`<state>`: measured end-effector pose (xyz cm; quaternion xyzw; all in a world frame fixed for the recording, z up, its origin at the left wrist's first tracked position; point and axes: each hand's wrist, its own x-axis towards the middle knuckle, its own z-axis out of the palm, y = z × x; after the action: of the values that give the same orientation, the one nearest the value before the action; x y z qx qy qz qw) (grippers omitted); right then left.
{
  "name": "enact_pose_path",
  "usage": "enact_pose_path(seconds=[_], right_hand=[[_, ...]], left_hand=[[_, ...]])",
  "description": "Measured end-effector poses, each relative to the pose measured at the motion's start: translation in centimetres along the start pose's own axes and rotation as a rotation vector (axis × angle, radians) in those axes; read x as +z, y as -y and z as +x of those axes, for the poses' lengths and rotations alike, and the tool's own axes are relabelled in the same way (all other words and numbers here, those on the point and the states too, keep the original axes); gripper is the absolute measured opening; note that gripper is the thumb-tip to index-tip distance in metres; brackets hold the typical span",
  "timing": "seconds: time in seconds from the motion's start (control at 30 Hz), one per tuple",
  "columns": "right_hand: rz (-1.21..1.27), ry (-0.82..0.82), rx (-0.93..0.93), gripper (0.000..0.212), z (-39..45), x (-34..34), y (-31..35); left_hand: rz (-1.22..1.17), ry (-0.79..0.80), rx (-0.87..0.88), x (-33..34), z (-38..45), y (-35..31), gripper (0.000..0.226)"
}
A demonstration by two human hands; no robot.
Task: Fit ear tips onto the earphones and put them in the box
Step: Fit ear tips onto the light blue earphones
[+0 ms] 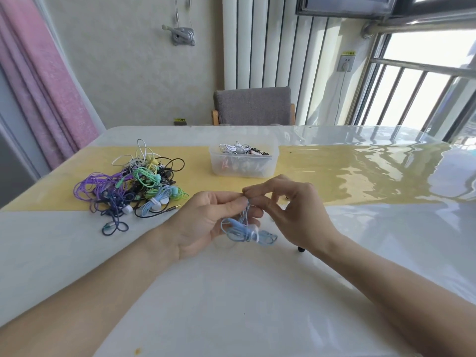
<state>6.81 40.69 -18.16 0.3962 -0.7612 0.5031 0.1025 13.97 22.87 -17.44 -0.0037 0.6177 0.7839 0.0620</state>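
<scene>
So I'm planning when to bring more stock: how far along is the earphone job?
Some is done: the clear box already holds several coiled earphones. In hand: both hands, left and right, pinch a light blue earphone at its top end; the tip itself is too small to make out. Left: a big tangled pile of purple, green, blue and white earphones waits on the table. Probably under halfway.

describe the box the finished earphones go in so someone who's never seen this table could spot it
Look along the yellow strip that crosses the table, toward the far edge in front of the grey chair. The clear plastic box stands there, right of the tangled earphone pile. It is the only container, lidless, with white and dark earphones inside.
</scene>
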Motion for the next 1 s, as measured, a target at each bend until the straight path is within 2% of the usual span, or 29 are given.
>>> enact_pose_path(seconds=[0.17, 0.23, 0.3, 0.5, 0.63, 0.83, 1.0], right_hand=[[0.034, 0.012, -0.010, 0.016, 1.0, -1.0, 0.0], [0.023, -0.016, 0.071, 0.019, 1.9, -2.4, -0.9], [-0.103, -0.005, 0.148, 0.016, 2.5, -3.8, -2.0], [-0.461, 0.301, 0.204, 0.014, 2.5, -5.2, -4.2], [-0.579, 0.381, 0.191, 0.009, 2.7, -4.4, -4.3], [-0.611, 0.405, 0.178, 0.009, 2.8, -4.1, -4.4], [-0.601, 0.378, 0.141, 0.008, 2.9, -4.1, -4.0]], left_hand=[[-0.053, -0.070, 0.031, 0.1, 0.1, -0.1, 0.028], [-0.066, -0.083, 0.032, 0.0, 0.1, -0.2, 0.028], [-0.081, -0.080, 0.026, -0.1, 0.2, -0.3, 0.030], [-0.091, -0.060, 0.013, 0.1, 0.1, -0.2, 0.033], [-0.058, -0.075, 0.017, 0.1, 0.1, -0.1, 0.028], [-0.066, -0.079, 0.033, 0.2, 0.1, -0.1, 0.022], [-0.046, -0.081, 0.038, 0.1, 0.2, 0.1, 0.026]])
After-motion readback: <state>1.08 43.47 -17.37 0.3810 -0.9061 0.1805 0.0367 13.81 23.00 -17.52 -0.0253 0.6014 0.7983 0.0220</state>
